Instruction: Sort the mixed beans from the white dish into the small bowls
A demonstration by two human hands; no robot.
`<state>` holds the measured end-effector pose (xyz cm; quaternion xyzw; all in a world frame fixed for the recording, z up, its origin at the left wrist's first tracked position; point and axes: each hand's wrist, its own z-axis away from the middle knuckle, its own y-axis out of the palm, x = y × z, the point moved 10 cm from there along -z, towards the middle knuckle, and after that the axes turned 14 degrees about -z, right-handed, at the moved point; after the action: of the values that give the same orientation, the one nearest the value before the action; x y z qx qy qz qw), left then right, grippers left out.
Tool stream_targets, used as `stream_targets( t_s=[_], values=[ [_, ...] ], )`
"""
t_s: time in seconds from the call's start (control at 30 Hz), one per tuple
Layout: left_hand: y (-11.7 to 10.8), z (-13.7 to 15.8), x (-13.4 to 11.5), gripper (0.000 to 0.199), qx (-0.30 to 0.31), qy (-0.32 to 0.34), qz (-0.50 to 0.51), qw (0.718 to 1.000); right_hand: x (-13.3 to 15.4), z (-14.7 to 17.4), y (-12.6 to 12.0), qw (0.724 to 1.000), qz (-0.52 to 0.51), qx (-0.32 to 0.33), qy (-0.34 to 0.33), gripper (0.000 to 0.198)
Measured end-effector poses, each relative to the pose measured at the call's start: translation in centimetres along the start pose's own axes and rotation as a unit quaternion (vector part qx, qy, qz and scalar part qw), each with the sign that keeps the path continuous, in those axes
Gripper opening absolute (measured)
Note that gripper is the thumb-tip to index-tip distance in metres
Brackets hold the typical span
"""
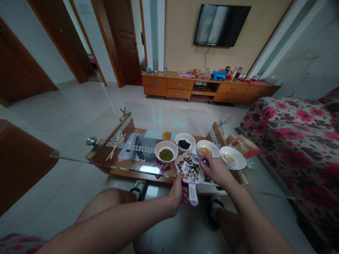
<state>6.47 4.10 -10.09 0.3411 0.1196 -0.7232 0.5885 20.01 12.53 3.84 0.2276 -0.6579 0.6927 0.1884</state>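
My left hand (179,193) grips the near left rim of a white, flower-edged tray (200,177) with a purple-trimmed handle, thumb on top and fingers underneath. Mixed black, yellow and pale beans lie spread over it. Over its right side, my right hand (212,170) pinches a thin purple utensil (196,158) whose tip points into the beans; its exact kind is unclear. Around the tray's far side stand white bowls: one of green mung beans (166,155), one of black beans (183,144), one of yellowish beans (204,151) and one of pale flat seeds (229,159).
The bowls stand on a glass-topped table (143,169). Wooden chopsticks (115,146) and a clear plastic roll (129,148) are at the left. A paper bag (245,144) is at the right, beside a flowered sofa (288,141). A TV cabinet (180,88) lines the far wall.
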Motion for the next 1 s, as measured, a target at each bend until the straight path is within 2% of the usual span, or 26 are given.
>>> stream_targets(
  t_s=[0.13,0.33,1.0],
  values=[
    [0.00,0.21,-0.11,0.057,0.002,0.001,-0.002,1.000,0.64,0.04,0.93,0.999,-0.005,0.030,-0.015,0.019],
    [0.16,0.29,-0.23,0.056,0.012,0.006,-0.001,1.000,0.52,0.08,1.03,0.999,0.017,0.042,-0.017,0.017],
    [0.20,-0.15,-0.02,0.056,0.008,0.005,0.013,1.000,0.34,0.21,0.52,0.999,0.040,0.033,0.000,0.019]
  ],
)
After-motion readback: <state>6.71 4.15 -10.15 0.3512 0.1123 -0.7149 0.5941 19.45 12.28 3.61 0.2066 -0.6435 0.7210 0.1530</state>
